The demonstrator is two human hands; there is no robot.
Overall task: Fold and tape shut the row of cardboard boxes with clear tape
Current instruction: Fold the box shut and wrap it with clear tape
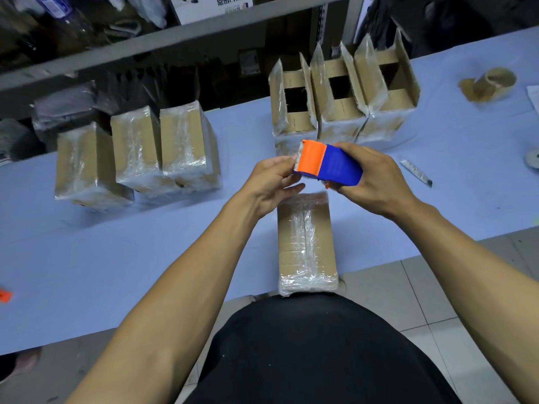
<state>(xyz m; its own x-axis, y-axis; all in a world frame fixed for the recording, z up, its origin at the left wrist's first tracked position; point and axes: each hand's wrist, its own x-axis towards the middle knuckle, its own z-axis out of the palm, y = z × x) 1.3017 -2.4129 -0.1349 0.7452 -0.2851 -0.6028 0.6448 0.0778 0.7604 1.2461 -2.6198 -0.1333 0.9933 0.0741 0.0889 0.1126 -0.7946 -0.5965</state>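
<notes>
Behind the taped box [306, 243], three open boxes [339, 97] (insides dark), right hand [370, 182] clamping dispenser [329, 163], left hand [271, 185] pinching it

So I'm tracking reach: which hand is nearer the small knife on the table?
Right. The right hand grips the tape dispenser just beside the knife; the left hand is farther.

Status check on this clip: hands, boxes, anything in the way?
Right hand grips tape dispenser; left hand pinches its orange end. Taped box below. Three open boxes behind. Nothing in the way.
</notes>
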